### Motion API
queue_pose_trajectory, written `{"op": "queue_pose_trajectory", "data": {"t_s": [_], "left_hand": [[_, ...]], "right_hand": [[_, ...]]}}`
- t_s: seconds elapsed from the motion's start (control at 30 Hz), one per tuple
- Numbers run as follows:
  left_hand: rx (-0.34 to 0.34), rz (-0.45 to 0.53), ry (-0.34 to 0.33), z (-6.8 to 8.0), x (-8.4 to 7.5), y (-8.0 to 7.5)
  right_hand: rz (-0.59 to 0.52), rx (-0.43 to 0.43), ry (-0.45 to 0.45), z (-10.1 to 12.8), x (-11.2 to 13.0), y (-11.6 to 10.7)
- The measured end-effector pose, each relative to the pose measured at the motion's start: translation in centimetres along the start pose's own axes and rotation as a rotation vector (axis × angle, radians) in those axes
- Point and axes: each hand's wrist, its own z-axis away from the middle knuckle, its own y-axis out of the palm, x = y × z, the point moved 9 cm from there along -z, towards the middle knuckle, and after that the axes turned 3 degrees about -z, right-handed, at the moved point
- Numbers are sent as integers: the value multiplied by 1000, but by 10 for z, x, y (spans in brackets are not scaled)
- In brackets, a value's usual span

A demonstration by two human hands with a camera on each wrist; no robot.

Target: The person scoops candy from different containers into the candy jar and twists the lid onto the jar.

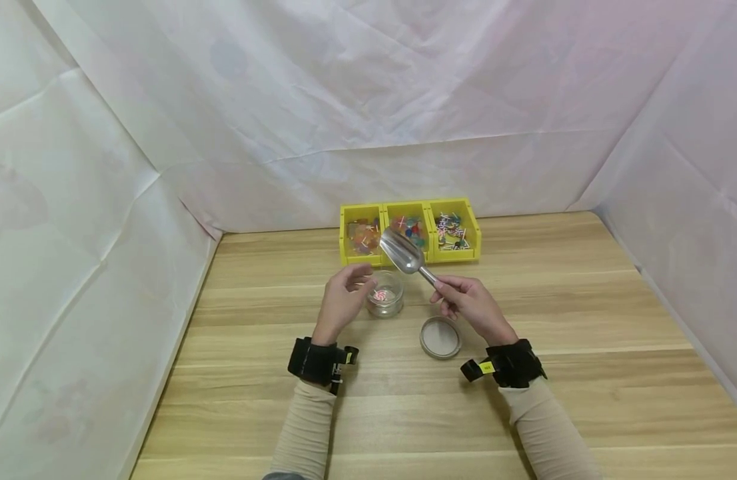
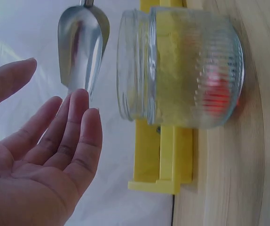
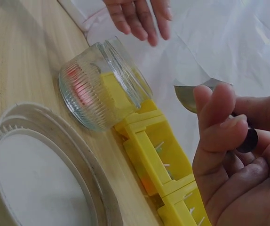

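Note:
My right hand [image 1: 475,308] grips the handle of a metal scoop [image 1: 402,252], its bowl pointing up and left in front of the yellow bins. In the left wrist view the scoop [image 2: 81,44] hangs near the left fingertips; whether they touch it I cannot tell. A ribbed glass jar [image 1: 385,305] without its lid stands upright on the table. Something red and white, like a swirl lollipop [image 1: 381,295], lies at its bottom. My left hand [image 1: 340,303] hovers beside the jar's rim, fingers loosely extended and holding nothing.
Three joined yellow bins [image 1: 412,260] stand at the back of the table, holding small colourful pieces with white sticks. A round lid [image 1: 440,338] lies inside up on the table, near the right wrist. White cloth [image 1: 368,87] encloses the back and sides.

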Motion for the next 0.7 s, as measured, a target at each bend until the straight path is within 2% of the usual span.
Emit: {"op": "queue_pose_trajectory", "data": {"t_s": [0.33, 0.53, 0.7], "left_hand": [[103, 3, 48, 5, -15, 30], [118, -33, 54, 6, -24, 43], [151, -25, 61, 6, -29, 54]], "right_hand": [[-51, -36, -14, 0, 1, 2], [-62, -49, -9, -1, -2, 6], [-78, -63, -10, -1, -3, 10]]}}
